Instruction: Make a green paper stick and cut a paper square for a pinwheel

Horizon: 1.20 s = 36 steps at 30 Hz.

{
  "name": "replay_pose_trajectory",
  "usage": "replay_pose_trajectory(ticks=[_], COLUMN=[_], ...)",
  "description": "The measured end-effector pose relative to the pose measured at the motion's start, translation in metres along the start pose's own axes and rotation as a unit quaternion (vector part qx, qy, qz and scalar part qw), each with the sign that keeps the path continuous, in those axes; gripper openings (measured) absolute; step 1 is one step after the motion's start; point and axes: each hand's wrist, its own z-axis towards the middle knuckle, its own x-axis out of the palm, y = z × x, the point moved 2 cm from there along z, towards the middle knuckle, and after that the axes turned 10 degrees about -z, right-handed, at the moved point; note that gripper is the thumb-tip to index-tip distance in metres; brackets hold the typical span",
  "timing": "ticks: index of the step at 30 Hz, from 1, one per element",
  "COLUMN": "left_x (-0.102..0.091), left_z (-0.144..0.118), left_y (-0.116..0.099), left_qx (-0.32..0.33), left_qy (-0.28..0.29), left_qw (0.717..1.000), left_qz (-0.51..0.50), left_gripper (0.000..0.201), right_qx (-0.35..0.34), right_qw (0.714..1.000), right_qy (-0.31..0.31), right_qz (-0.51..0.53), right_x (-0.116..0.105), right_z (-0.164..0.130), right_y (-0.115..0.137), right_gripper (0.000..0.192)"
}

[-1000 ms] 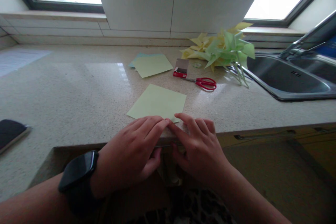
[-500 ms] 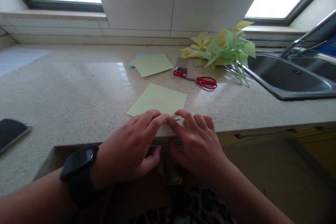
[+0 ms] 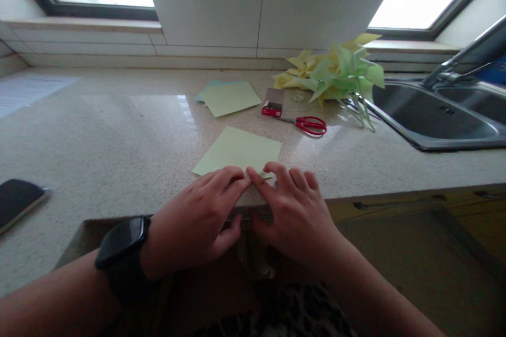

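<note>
Pale green paper (image 3: 237,148) takes centre stage, lying flat close to the near edge of the desk (image 3: 118,142); make it the middle of our clock. At seven, the left hand (image 3: 195,216) arches over the paper's near edge, fingers pressed together, thumb hanging apart below the desk's lip, so no pinch there. Between four and five comes the right hand (image 3: 296,205), looser, index finger stretched to that same edge, middle finger bent near the corner, thumb low too. Both work the one spot, presumably to keep it firm against the hard top; whether it's folded under there, I can't tell. Out at one, a red box (image 3: 272,109); just past two, scissors (image 3: 302,124), handles turned to the right, probably for easy reach. Spare sheets (image 3: 233,97) sit at twelve, pinwheels (image 3: 340,68) farther off at two, likely safe from crushing.
</note>
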Motion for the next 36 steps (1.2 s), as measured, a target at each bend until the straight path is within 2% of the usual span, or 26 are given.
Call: replay_pose_trajectory(ticks=[5, 9, 11, 18, 26, 36], left_x=[0.001, 0.0, 0.0, 0.005, 0.007, 0.01], left_z=[-0.001, 0.0, 0.0, 0.001, -0.002, 0.001], left_y=[0.001, 0.0, -0.001, -0.001, -0.008, -0.019], left_qx=[0.005, 0.002, 0.001, 0.007, 0.043, -0.004], left_qy=[0.007, 0.011, 0.009, 0.004, -0.062, -0.033], left_qw=[1.0, 1.0, 1.0, 0.999, 0.982, 0.978], left_qz=[0.009, 0.004, 0.007, 0.034, 0.172, 0.208], left_gripper=[0.047, 0.043, 0.043, 0.046, 0.039, 0.037], right_qx=[-0.006, -0.017, -0.024, -0.03, -0.025, -0.032], right_qw=[1.0, 0.996, 0.996, 0.998, 0.999, 0.998], right_qy=[-0.008, -0.055, -0.062, -0.035, 0.004, 0.004], right_qz=[0.018, 0.065, 0.064, 0.042, 0.045, 0.059], right_x=[-0.001, 0.0, 0.001, 0.003, -0.002, -0.002], right_z=[-0.001, -0.008, -0.011, -0.012, -0.005, -0.002], right_y=[-0.002, -0.003, -0.002, 0.0, -0.002, -0.004], right_gripper=[0.071, 0.053, 0.05, 0.057, 0.054, 0.062])
